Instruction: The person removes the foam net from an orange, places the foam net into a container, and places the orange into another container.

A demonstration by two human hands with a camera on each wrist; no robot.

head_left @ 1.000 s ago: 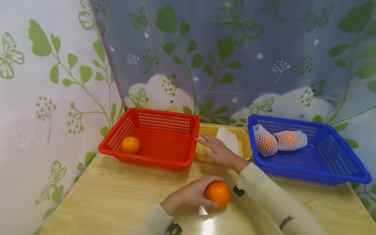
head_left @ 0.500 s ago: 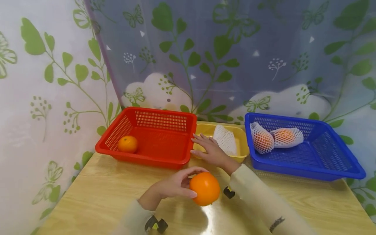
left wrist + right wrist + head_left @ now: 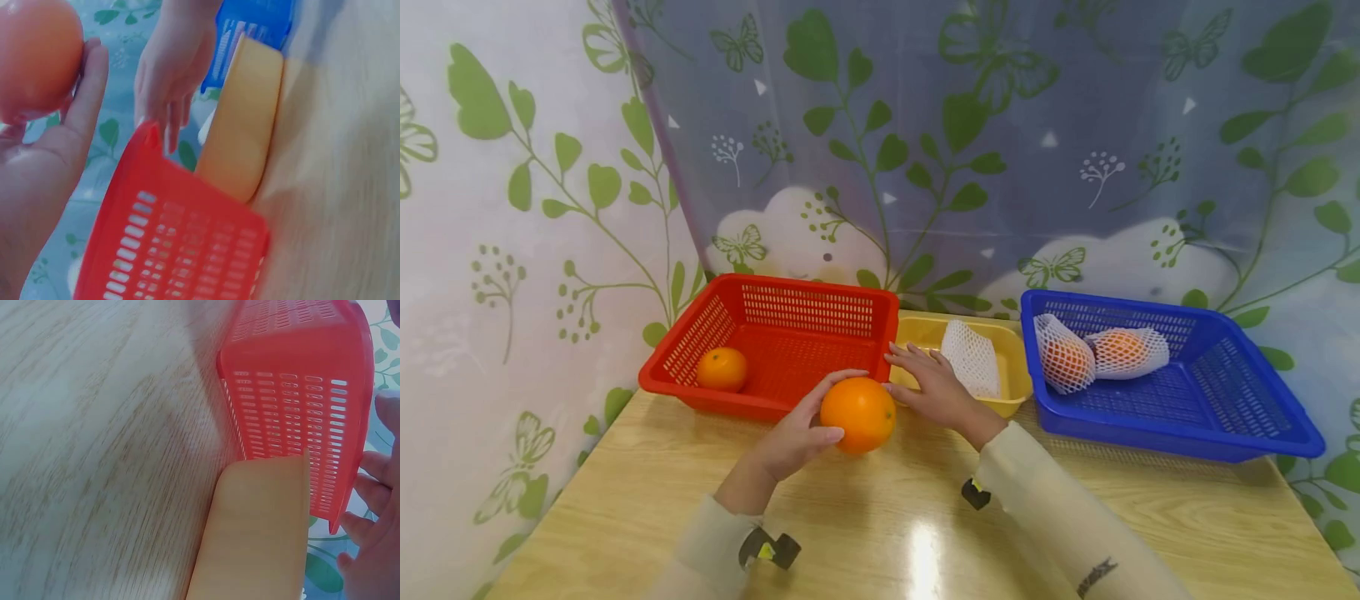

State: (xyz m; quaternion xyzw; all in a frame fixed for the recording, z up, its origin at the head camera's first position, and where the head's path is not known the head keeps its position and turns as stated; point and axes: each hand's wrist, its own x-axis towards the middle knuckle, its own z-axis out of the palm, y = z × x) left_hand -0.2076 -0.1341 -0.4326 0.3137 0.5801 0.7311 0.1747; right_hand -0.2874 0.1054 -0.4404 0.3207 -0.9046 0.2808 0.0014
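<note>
My left hand [image 3: 786, 446] grips an orange [image 3: 859, 414] in front of the red basket [image 3: 808, 333], above the table. In the left wrist view the orange [image 3: 37, 59] sits against the fingers, higher than the basket rim. My right hand [image 3: 936, 390] is over the yellow basket's [image 3: 1017, 383] left part, its fingers extended and spread. In the right wrist view those fingertips are at the red basket's rim [image 3: 364, 381]; firm contact is hard to tell. A second orange [image 3: 722, 369], without a net, lies in the red basket's left end.
White foam netting [image 3: 972, 360] lies in the yellow basket. At the right stands a blue basket [image 3: 1187, 442] holding two netted round orange fruits [image 3: 1066, 357]. The wooden table [image 3: 865, 533] extends in front, and a patterned curtain [image 3: 970, 200] hangs behind.
My left hand has lifted the orange off the table area and carried it left and forward to the red basket's front. The right hand has shifted only slightly, toward the red rim.
</note>
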